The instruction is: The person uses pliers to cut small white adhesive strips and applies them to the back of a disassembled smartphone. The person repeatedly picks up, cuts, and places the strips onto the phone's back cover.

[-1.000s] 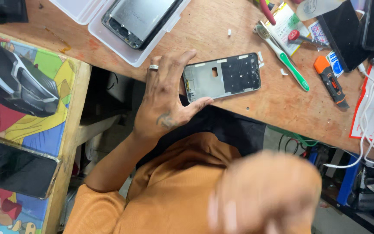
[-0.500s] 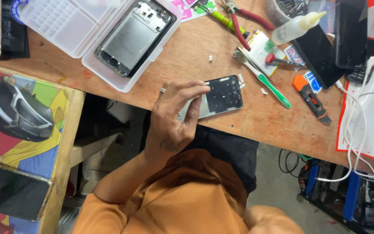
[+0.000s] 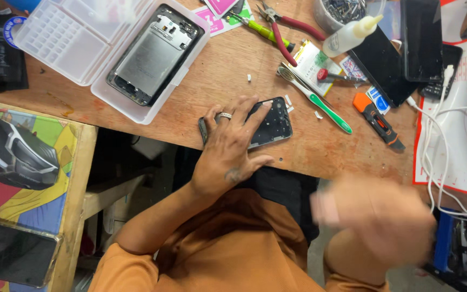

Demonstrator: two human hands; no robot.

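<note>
1. At the far left, a clear plastic tray [image 3: 55, 40] with a grid of small compartments is seen on the wooden table [image 3: 201, 86]; the compartments appear empty, though glare hides some of them.
2. Joined to it, a second clear tray half [image 3: 187, 65] is occupied by an opened phone body [image 3: 152, 54], its grey metal plate facing up.
3. Near the table's front edge, a dark phone frame [image 3: 271, 127] is lying flat; small cutouts show along its surface and its left part is covered.
4. The left hand [image 3: 228, 148] is laid on the frame, fingers spread and pressing, a ring on one finger.
5. Beside the frame, a green-handled tool [image 3: 325, 111] and an orange utility knife [image 3: 377, 119] are placed.
6. At lower right, the right hand [image 3: 379, 216] is held off the table, blurred; its grip cannot be told.
</note>
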